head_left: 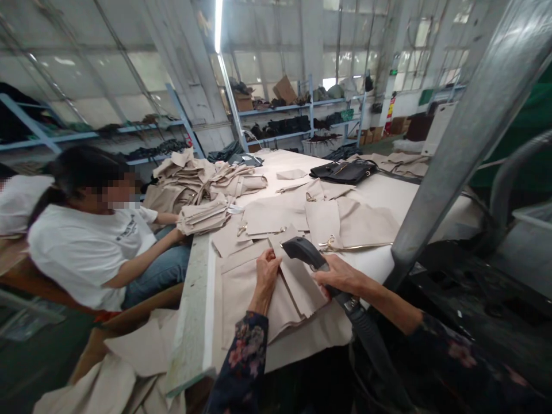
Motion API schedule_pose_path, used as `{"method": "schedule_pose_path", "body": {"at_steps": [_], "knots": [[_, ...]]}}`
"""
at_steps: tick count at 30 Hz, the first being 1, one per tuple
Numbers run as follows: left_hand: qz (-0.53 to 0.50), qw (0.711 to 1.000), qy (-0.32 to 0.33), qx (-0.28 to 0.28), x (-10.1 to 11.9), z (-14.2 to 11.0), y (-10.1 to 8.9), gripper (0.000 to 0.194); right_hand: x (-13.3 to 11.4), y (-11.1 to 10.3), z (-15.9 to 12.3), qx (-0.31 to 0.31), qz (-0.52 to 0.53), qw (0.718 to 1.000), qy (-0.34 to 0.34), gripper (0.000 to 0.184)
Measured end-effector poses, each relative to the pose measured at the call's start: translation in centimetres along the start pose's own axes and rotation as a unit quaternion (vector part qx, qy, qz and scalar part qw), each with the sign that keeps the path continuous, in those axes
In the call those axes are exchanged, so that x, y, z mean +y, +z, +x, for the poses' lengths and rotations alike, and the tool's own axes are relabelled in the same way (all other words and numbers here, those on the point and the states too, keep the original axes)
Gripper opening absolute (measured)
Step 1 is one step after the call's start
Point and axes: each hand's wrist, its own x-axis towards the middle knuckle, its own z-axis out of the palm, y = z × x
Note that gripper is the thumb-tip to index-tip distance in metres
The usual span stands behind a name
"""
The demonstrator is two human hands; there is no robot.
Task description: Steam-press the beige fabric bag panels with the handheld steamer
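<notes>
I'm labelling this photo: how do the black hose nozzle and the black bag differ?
The hose nozzle is in the right hand; the black bag lies on the table. The hose nozzle is slender and curved; the black bag is broad and flat. Both are dark.

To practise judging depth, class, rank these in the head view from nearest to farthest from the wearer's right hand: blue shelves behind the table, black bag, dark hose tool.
From the right hand:
1. Dark hose tool: held in it.
2. Black bag: farther up, lying on the table.
3. Blue shelves: at the back, beyond the table.
</notes>
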Motion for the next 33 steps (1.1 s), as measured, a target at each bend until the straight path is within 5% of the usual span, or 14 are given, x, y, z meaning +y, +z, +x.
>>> {"method": "schedule_pose_path", "body": {"at_steps": [4,10,17,21,29,33], "knots": [[-0.146,0.988,-0.043,-0.018,-0.2,0.1,-0.7,0.046,-0.2,1.3,3.6,-0.021,0.002,1.000,0.003,0.013],[-0.180,0.982,-0.040,-0.042,-0.5,0.1,-1.1,0.045,-2.1,1.7,8.1,-0.025,0.009,1.000,-0.003,0.018],[-0.215,0.975,-0.037,-0.040,-0.7,0.6,-1.3,0.050,-2.1,1.5,6.6,-0.072,0.005,0.997,0.015,0.014],[-0.223,0.971,-0.056,-0.059,-0.1,0.2,-1.6,0.054,-3.4,1.6,8.2,-0.017,-0.015,1.000,0.008,0.018],[-0.222,0.972,-0.045,-0.065,0.8,0.0,-1.0,0.068,-3.9,-2.3,6.9,-0.023,0.017,0.999,-0.020,0.020],[-0.226,0.972,-0.044,-0.054,0.7,0.3,-1.0,0.070,-2.9,-2.5,6.3,-0.058,0.019,0.998,-0.021,0.021]]}}
